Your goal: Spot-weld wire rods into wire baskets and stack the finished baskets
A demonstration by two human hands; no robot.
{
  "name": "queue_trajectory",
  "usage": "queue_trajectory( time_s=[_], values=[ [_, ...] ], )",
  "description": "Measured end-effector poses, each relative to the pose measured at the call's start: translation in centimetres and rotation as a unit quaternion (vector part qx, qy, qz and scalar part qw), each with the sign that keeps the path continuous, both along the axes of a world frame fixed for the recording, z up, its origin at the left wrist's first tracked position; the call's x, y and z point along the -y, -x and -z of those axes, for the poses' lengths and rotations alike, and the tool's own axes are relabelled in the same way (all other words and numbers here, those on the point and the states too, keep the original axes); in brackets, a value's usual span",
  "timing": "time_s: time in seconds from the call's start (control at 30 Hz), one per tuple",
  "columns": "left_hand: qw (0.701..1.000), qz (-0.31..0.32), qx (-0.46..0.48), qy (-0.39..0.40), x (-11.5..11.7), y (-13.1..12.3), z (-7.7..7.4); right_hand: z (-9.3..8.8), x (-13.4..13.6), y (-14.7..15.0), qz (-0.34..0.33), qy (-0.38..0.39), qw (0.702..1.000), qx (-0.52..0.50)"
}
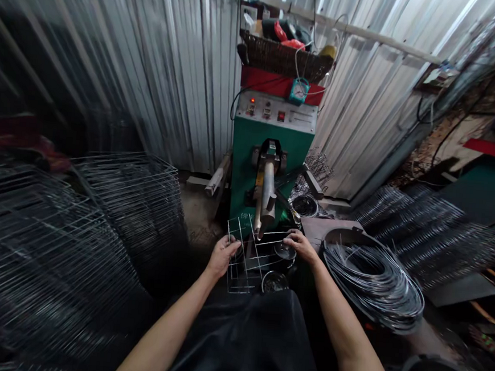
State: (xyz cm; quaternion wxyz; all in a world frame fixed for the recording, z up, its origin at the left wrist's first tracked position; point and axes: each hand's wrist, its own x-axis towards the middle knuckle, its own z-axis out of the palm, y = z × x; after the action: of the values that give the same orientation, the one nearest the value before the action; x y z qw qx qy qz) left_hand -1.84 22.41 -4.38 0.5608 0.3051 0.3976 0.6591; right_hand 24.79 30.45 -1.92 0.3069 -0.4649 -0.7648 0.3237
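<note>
Between my two hands is a small wire rack point(248, 260) of thin metal rods, tilted under the electrode arm of a green spot welder point(249, 168). My left hand point(224, 253) grips the rack at its left side, thumb and fingers closed. At the other side my right hand point(300, 245) pinches the end of a wire that reaches toward the welder's electrode tip point(260, 232). Whether that wire is joined to the rack cannot be made out. Below the right hand, two round bowls point(275, 282) sit in shadow behind my lap.
Tall stacks of wire grids point(131, 193) stand on the left. To the right lie a tub of coiled wire point(372, 281) and bundles of wire pieces point(428, 222). A wicker basket point(283, 57) tops the welder, before a corrugated metal wall point(175, 60).
</note>
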Motion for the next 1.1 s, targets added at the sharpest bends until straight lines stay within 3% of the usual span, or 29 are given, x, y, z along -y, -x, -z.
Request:
queue_trajectory(
  time_s=[0.2,0.5,0.73,0.9,1.0,1.1],
  values=[
    [1.000,-0.006,0.009,0.002,-1.1,-0.7,0.3,0.1,-2.1,-0.4,-0.014,0.027,0.999,-0.008],
    [1.000,-0.006,0.020,0.007,-1.6,-0.9,-0.1,0.1,-2.6,-0.4,-0.012,0.025,1.000,-0.012],
    [1.000,-0.009,0.022,0.008,-1.9,-0.9,0.4,0.9,-2.8,-0.2,-0.001,0.035,0.999,-0.026],
    [1.000,0.015,-0.003,0.014,-2.2,-0.3,0.2,0.5,-3.1,-0.2,-0.020,0.048,0.998,-0.029],
    [0.999,0.036,-0.014,0.012,-1.6,-0.2,0.0,-0.1,-2.1,0.2,-0.010,0.043,0.999,-0.009],
    [0.999,0.036,-0.016,0.020,1.1,0.3,0.2,-1.1,1.5,0.9,0.000,0.018,1.000,0.012]
  ],
)
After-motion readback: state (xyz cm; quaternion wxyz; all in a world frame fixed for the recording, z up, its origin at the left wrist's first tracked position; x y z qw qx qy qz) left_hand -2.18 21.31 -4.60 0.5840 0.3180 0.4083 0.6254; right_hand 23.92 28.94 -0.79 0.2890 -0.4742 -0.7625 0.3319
